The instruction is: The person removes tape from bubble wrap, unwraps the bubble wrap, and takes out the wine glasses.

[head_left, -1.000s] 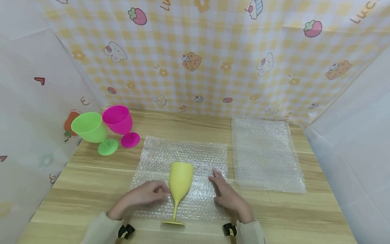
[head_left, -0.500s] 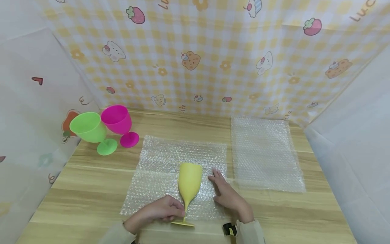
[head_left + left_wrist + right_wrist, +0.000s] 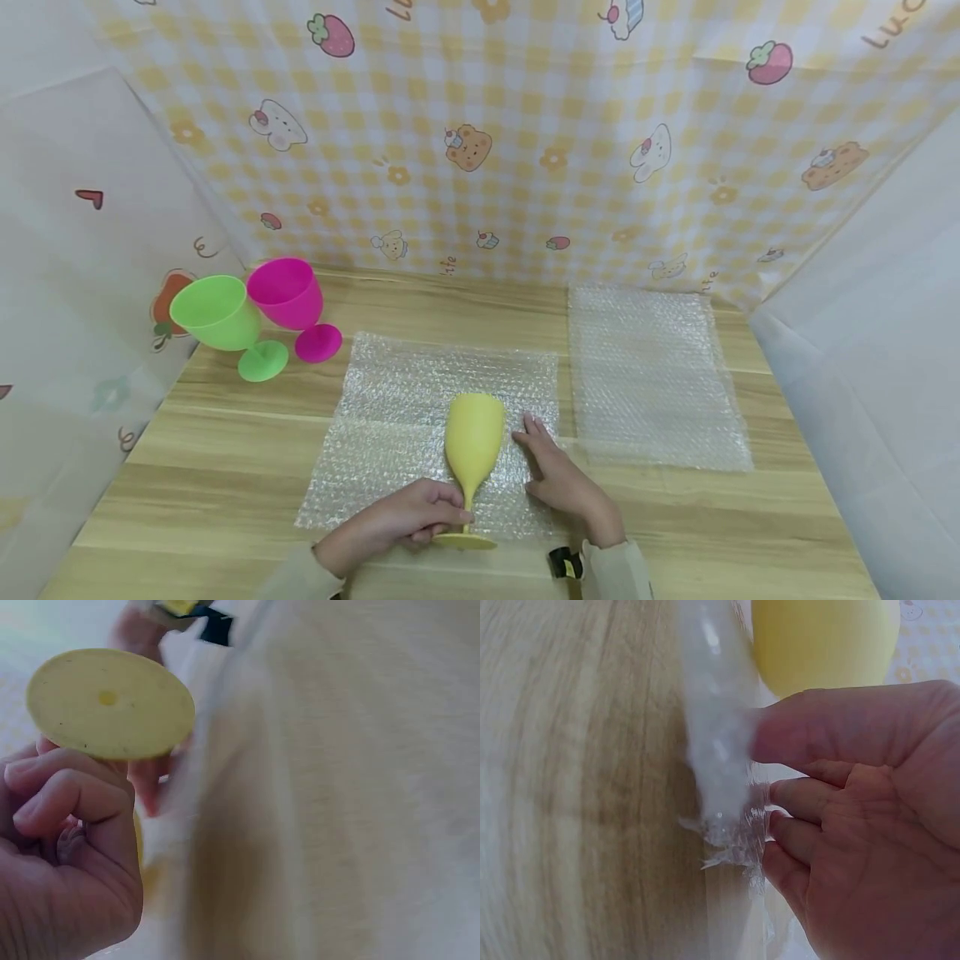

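A yellow plastic goblet point(image 3: 475, 437) is over the bubble wrap sheet point(image 3: 397, 400) in front of me, its bowl pointing away. My left hand point(image 3: 420, 510) pinches its stem just above the round foot point(image 3: 465, 542). The left wrist view shows the underside of that foot point(image 3: 112, 705) above curled fingers point(image 3: 75, 802). To the right of the bowl, my right hand point(image 3: 564, 479) rests on the sheet with its fingers extended. In the right wrist view its thumb point(image 3: 840, 724) and fingertips touch the crinkled plastic edge point(image 3: 724, 772).
A green goblet point(image 3: 221, 317) and a magenta goblet point(image 3: 288, 296) stand side by side at the back left of the wooden table point(image 3: 187, 467). Another bubble wrap sheet point(image 3: 652, 375) lies flat at the right. A checked cloth point(image 3: 555, 108) hangs behind.
The left hand has gone from beside the bowl down to the stem and taken hold of it. The yellow goblet has shifted to the right. The right hand stays in place.
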The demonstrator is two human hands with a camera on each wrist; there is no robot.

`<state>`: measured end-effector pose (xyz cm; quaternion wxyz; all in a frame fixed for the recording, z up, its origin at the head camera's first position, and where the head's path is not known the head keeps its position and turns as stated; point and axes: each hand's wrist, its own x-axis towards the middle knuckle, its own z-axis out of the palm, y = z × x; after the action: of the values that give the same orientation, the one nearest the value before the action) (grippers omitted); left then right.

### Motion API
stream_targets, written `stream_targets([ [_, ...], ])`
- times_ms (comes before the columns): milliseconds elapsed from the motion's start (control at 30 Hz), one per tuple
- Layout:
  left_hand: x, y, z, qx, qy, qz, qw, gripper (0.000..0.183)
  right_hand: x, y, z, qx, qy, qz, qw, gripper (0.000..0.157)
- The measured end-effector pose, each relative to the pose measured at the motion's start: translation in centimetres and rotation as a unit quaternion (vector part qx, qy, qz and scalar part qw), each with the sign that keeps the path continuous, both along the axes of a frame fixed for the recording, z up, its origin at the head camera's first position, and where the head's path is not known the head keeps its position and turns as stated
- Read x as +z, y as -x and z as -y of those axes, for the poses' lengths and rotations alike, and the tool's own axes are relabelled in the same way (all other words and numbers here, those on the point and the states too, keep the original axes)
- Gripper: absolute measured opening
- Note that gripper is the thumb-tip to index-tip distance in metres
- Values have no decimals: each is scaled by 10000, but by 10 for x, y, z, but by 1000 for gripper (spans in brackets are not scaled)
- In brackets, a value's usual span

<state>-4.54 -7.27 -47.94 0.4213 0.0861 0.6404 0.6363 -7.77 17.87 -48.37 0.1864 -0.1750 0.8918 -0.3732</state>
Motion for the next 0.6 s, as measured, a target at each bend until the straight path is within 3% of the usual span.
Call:
stream_targets([
  [167, 17, 14, 17, 110, -345, 160, 9992, 22, 1, 0, 1, 31, -56, 29, 10000, 74],
  [300, 27, 32, 32, 315, -263, -24, 9992, 23, 2, 0, 1, 68, -37, 94, 9999, 74],
  [467, 34, 71, 41, 707, 481, -1041, 9909, 27, 1, 0, 0, 55, -9, 123, 9999, 74],
  [600, 34, 104, 39, 1424, 1099, -1812, 9669, 26, -1, 0, 0, 79, -19, 91, 9999, 74],
])
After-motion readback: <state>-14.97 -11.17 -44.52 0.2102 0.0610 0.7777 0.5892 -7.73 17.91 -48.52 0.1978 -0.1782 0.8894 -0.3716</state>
